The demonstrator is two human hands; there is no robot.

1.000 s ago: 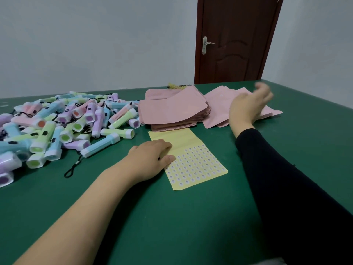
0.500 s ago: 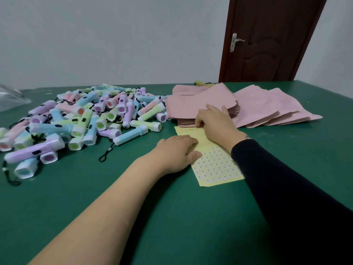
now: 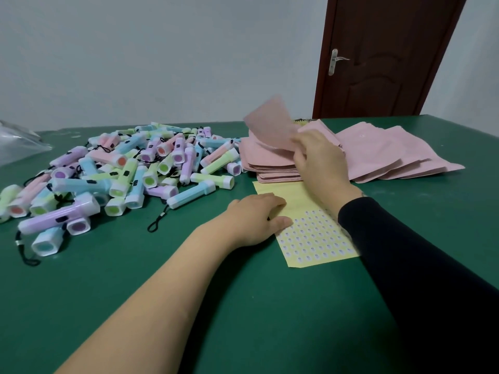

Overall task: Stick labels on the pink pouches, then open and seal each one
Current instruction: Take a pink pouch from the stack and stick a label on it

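Observation:
A stack of pink pouches [image 3: 272,170] lies on the green table beyond a yellow label sheet [image 3: 310,236] covered with small white stickers. My right hand [image 3: 321,163] pinches one pink pouch [image 3: 270,125] and holds it lifted and tilted above the stack. My left hand [image 3: 256,220] rests flat on the left edge of the label sheet, fingers straight. More pink pouches [image 3: 391,155] lie fanned out to the right of the stack.
A big heap of pastel toy flashlights [image 3: 129,174] with black cords fills the left of the table. A clear plastic bag [image 3: 19,141] lies at the far left. A brown door [image 3: 383,58] stands behind the table.
My right hand came back from the fanned pouches to the stack, took hold of the top pouch and raised it. My left hand stayed on the label sheet.

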